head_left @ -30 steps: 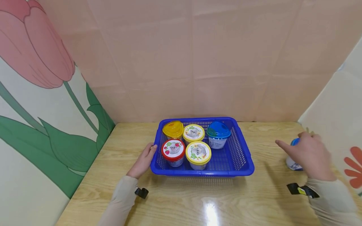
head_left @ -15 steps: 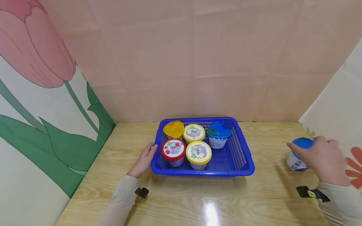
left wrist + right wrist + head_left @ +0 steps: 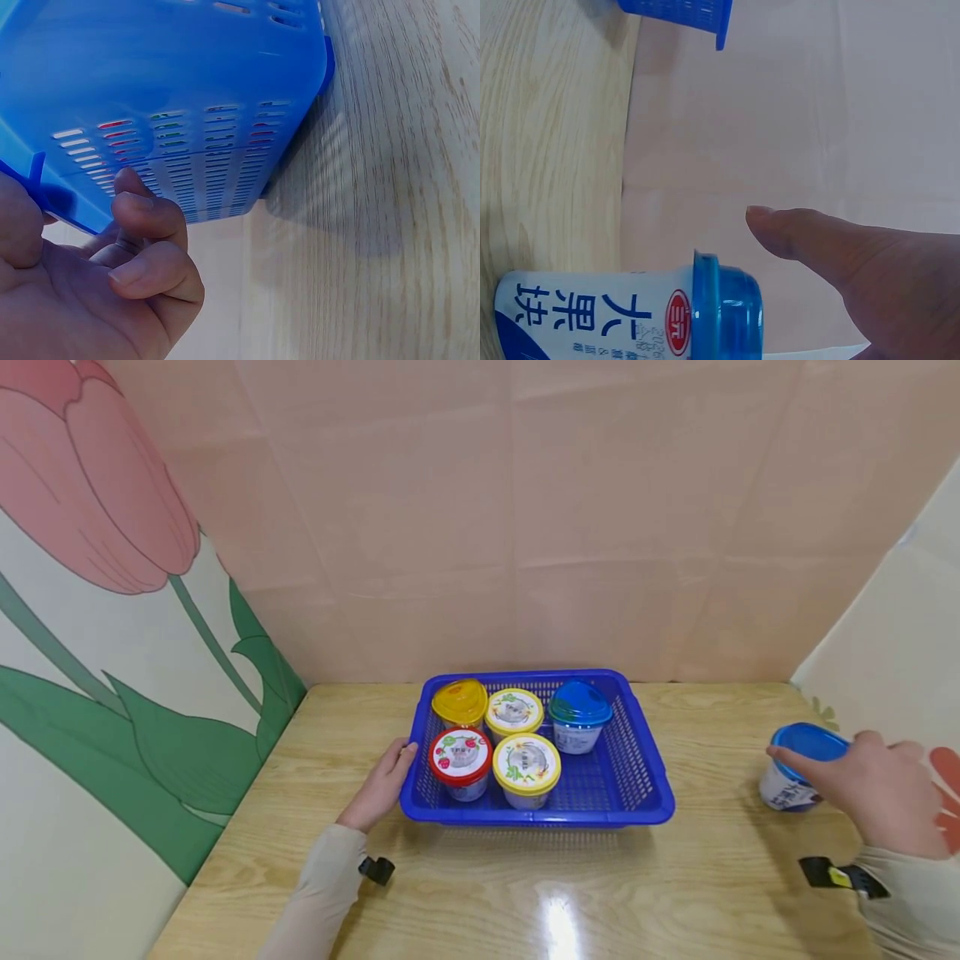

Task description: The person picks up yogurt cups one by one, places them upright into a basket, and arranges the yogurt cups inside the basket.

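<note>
My left hand [image 3: 380, 787] grips the left rim of a blue plastic basket [image 3: 637, 818]. In the left wrist view, its fingers [image 3: 154, 214] curl beneath that rim. At the right, my right hand [image 3: 888, 789] hovers over a yogurt cup [image 3: 786, 792] with a blue lid, standing upright on the table. In the right wrist view, the thumb [image 3: 802, 229] is straight and apart from the lid [image 3: 735, 315]; the other fingers are hidden. Inside the basket stand a red-lidded cup [image 3: 461, 756], two yellow-rimmed cups [image 3: 527, 764], a yellow domed-lid cup [image 3: 460, 702] and a blue domed-lid cup [image 3: 581, 714].
The wooden table [image 3: 465, 893] runs back to a pinkish wall covering [image 3: 510, 527]. Side panels with a painted tulip [image 3: 135, 485] and a red flower [image 3: 948, 777] border it left and right. Bare basket floor [image 3: 600, 789] shows at its front right.
My right hand has moved right and slightly down, uncovering more of the blue-lidded cup, which has stayed in about the same place. My left hand and the basket have not moved.
</note>
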Tool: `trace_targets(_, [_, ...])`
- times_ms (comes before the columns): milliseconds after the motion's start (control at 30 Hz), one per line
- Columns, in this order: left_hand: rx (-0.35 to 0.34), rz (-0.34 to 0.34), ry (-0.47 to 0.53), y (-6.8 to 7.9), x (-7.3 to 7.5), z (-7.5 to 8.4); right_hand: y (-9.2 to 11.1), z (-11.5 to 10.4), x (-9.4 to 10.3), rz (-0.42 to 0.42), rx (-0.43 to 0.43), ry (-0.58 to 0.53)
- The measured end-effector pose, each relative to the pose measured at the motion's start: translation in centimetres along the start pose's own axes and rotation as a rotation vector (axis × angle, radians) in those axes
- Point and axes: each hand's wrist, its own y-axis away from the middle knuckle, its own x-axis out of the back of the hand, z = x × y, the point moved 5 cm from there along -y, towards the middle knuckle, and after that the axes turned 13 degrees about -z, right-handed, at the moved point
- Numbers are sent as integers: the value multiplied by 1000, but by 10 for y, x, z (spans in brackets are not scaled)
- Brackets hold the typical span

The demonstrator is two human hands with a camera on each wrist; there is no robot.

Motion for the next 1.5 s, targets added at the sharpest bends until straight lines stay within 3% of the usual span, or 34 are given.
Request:
trace_targets(267, [-11,20,-16,2,-1,1,-2,2,-3,-42,-37,-23])
trace_targets(567, [-1,-6,-9,2,0,2,-12,10,-7,-60,-44,-21])
trace_targets(833, [-6,-47,-15,18,-2,31,-16,11,-10,-90,-56,-39])
trace_targets(1000, [-9,-38,-13,20,-3,34,-17,11,-10,-84,-47,-52])
trace_targets(1233, [0,-53,3,15,-2,24,-17,11,-9,-77,-41,-49])
trace_targets(1500, [-12,1,3,2,-1,2,-16,12,-8,-89,-69,-56])
